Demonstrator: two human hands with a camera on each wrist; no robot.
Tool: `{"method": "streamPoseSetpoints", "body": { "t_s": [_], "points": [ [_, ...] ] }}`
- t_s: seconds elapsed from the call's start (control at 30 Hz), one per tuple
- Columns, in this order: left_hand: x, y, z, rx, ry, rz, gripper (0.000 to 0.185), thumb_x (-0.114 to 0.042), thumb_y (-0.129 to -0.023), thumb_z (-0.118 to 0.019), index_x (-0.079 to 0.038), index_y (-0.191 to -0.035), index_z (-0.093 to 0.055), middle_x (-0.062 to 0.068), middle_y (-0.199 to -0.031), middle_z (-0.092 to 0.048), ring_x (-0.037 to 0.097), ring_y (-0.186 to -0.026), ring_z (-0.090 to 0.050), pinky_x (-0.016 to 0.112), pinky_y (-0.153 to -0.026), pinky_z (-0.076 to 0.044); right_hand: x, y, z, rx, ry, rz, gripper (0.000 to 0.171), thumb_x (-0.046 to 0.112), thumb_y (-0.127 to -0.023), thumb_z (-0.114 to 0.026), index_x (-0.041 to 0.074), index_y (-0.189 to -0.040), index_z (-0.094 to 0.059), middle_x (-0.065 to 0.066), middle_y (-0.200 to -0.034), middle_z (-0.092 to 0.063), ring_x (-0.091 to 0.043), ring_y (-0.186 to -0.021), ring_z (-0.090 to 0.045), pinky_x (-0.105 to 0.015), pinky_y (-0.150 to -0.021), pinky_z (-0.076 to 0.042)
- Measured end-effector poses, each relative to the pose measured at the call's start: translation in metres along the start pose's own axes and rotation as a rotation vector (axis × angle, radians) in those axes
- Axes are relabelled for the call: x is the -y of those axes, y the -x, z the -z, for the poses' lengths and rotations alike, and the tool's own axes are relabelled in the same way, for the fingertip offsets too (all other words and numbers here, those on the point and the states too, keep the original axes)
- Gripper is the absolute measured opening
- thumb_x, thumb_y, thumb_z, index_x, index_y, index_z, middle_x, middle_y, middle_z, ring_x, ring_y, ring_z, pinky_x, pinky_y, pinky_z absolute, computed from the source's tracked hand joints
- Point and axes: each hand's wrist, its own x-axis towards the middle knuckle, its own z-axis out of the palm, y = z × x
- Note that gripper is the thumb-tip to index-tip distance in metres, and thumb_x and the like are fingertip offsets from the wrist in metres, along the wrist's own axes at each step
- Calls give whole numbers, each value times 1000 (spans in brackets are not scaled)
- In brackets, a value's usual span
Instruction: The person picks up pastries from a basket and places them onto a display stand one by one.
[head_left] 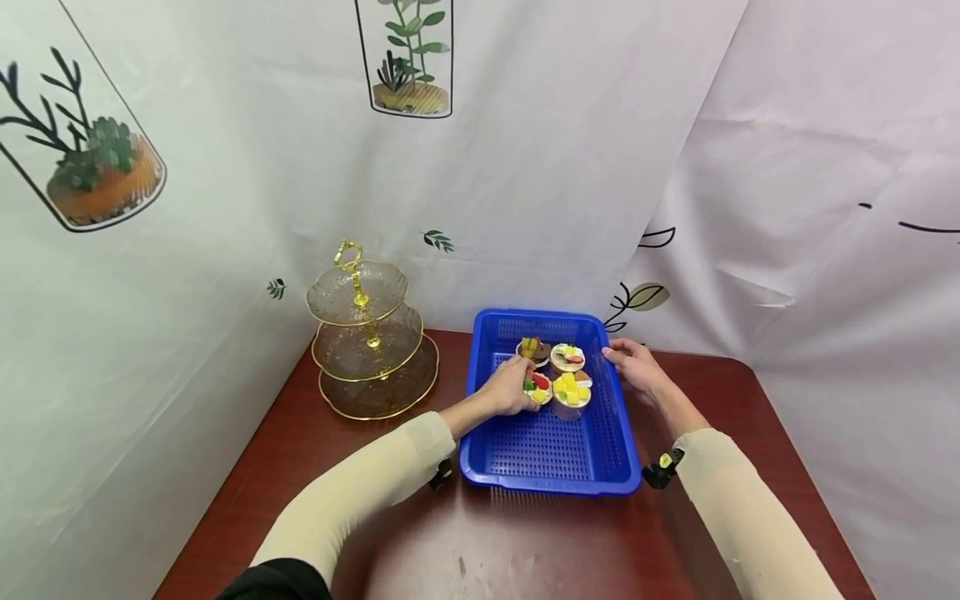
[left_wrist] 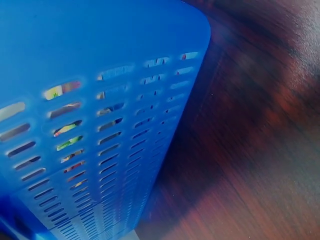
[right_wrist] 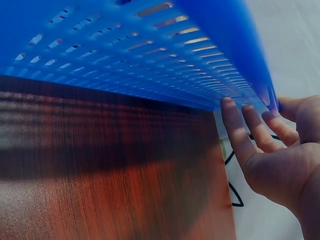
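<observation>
A blue plastic basket (head_left: 551, 482) stands on the table with several fruit-topped dessert cups inside. My left hand (head_left: 512, 386) reaches over its left rim and grips the dessert cup with red and green fruit (head_left: 538, 387); the fingers' far side is hidden. Close beside that cup are one with yellow cubes (head_left: 572, 392), one with a white top (head_left: 567, 357) and a brown one (head_left: 536, 350). At the far right corner my right hand (head_left: 633, 362) pinches the basket's rim, thumb over the edge and fingers outside, as the right wrist view shows (right_wrist: 280, 160).
On the left of the dark red table (head_left: 570, 550) stands a three-tier stand (head_left: 371, 342) with gold rims and a gold ring handle. White cloth printed with plants (head_left: 525, 208) hangs behind the table and along both sides.
</observation>
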Motion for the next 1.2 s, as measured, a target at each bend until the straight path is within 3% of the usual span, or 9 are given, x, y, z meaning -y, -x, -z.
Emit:
{"method": "streamPoseSetpoints", "body": {
  "t_s": [0.37, 0.5, 0.7, 0.97, 1.2],
  "points": [
    [-1, 5, 6, 9, 40, 53, 71, -27, -83, -94, -5, -141, -59, 8, -127, -61, 27, -121, -59, 40, -104, -50, 5, 2, -4, 3, 5, -17, 48, 26, -112, -54, -4, -148, -44, -12, -116, -64, -17, -92, -67, -34, -75, -61],
    [-1, 6, 10, 10, 20, 25, 71, -30, -83, -94, -6, -139, -60, 7, -124, -62, 27, -119, -59, 39, -103, -50, 3, 3, -4, 7, -1, -16, 47, 26, -112, -55, -5, -146, -44, -11, -114, -65, -16, -91, -68, -34, -75, -61],
    [-4, 9, 19, 4, 64, -21, 67, -27, -82, -95, -4, -134, -61, 7, -115, -60, 25, -109, -59, 39, -96, -51, 1, 2, -2, -16, 8, -21, 45, 25, -112, -55, -4, -144, -46, -11, -113, -65, -16, -89, -68, -35, -74, -61],
    [-9, 17, 28, 6, 77, -23, 68, -27, -84, -93, -4, -139, -60, 9, -124, -61, 27, -116, -60, 40, -101, -51, 1, 1, -1, -15, 30, -27, 46, 26, -112, -54, -3, -147, -45, -15, -120, -63, -18, -93, -68, -35, -77, -62],
    [-12, 23, 35, 11, 65, -42, 67, -30, -84, -92, -4, -137, -61, 8, -120, -61, 27, -115, -57, 40, -100, -50, 0, 1, -1, -12, 20, -20, 47, 27, -113, -54, -4, -147, -44, -13, -119, -63, -18, -93, -68, -35, -78, -61]
  ]
}}
